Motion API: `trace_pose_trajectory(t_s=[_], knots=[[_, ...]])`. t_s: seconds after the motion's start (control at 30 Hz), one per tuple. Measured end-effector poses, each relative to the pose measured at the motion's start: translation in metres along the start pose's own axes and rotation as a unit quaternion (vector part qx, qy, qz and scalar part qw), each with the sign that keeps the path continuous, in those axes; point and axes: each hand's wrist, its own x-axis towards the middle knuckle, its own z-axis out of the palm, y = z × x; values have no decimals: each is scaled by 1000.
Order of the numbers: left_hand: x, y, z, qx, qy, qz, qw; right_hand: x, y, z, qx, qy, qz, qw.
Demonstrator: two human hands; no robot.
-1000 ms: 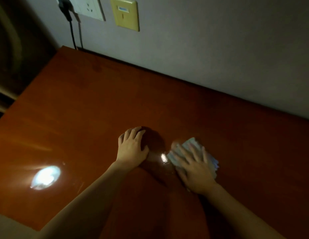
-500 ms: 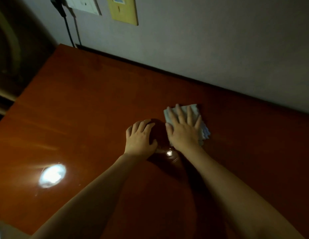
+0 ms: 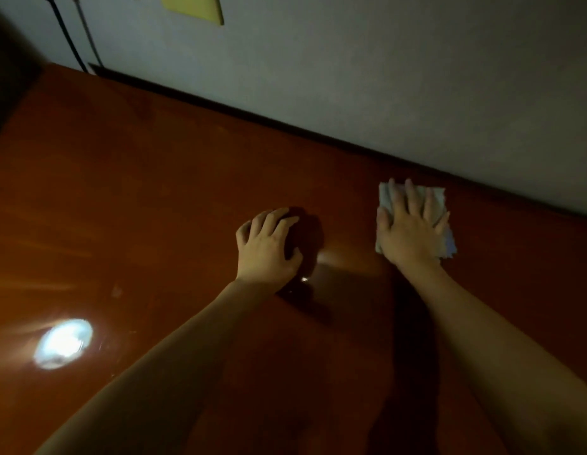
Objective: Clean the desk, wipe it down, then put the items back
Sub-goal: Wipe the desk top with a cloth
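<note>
Nearest us, our left hand [image 3: 267, 246] rests on the desk [image 3: 138, 198], fingers loosely curved, holding nothing. Farther out, our right hand [image 3: 411, 231] presses flat, fingers spread, on the folded cloth [image 3: 385, 195] near the wall [image 3: 384, 77]. We should keep even pressure and overlap strokes along that back edge.

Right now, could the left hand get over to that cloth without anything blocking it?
Probably yes. The left hand rests open on the desk, only bare wood lies between it and the cloth, though the right hand presses flat on most of it.
</note>
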Motion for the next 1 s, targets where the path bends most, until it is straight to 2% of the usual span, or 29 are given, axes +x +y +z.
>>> trace_pose_trajectory(t_s=[0.1,0.27,0.37,0.47,0.53,0.67,0.83,0.9,1.0], knots=[[6,-1,0,-13,4,2,1000,41,-46,-4,25,17,32,999],[6,-2,-2,-13,-15,10,1000,55,-114,2,15,16,-115,993],[3,-1,-2,3,-27,10,1000,24,-109,9,-12,4,-229,973],[2,1,-1,14,-15,13,1000,-13,-62,17,-9,-6,-274,962],[3,4,2,14,-3,15,1000,-37,-22,23,-10,-5,-255,967],[13,25,11,-1,-13,53,998,-39,39,13,14,0,-134,991],[15,49,25,-8,-27,80,996,25,20,-3,32,26,22,999],[12,48,25,-16,-24,79,996,44,-3,-5,43,30,22,998],[12,45,21,5,-46,84,995,52,-36,-3,32,30,-63,997]])
